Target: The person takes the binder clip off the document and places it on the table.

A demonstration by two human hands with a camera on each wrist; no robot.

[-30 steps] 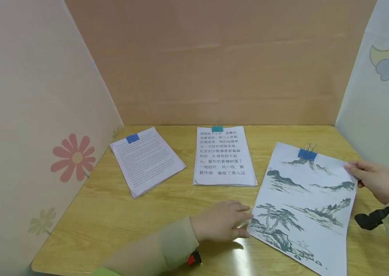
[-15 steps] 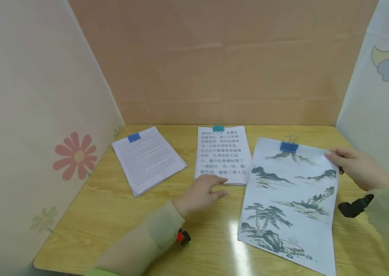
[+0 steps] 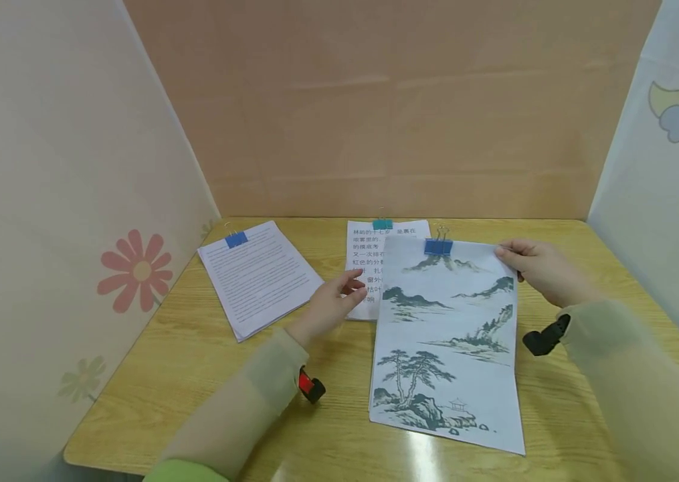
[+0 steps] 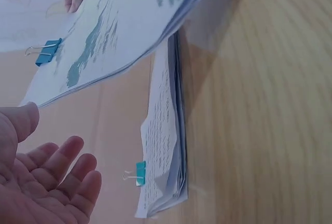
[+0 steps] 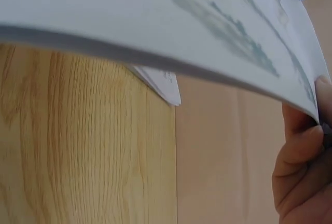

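My right hand (image 3: 546,270) pinches the upper right edge of a paper stack printed with an ink landscape (image 3: 453,321). A blue binder clip (image 3: 438,247) holds the stack's top edge. In the right wrist view the stack (image 5: 171,32) bows above the table, thumb on top and fingers curled below. My left hand (image 3: 330,304), fingers loosely bent and holding nothing, is just left of the landscape stack. Behind that stack, partly covered by it, lies a stack of large-print Chinese text (image 3: 363,304) with a teal binder clip (image 3: 382,224).
On the left of the wooden table (image 3: 152,408) lies a stack of small-print text (image 3: 261,281), turned at an angle, with its own blue binder clip (image 3: 236,239). A brown panel (image 3: 339,120) rises behind the table, with patterned white walls on both sides.
My right hand has carried the landscape stack leftward until it overlaps the Chinese-text stack. My left hand has left the landscape stack's edge and moved left and farther back.
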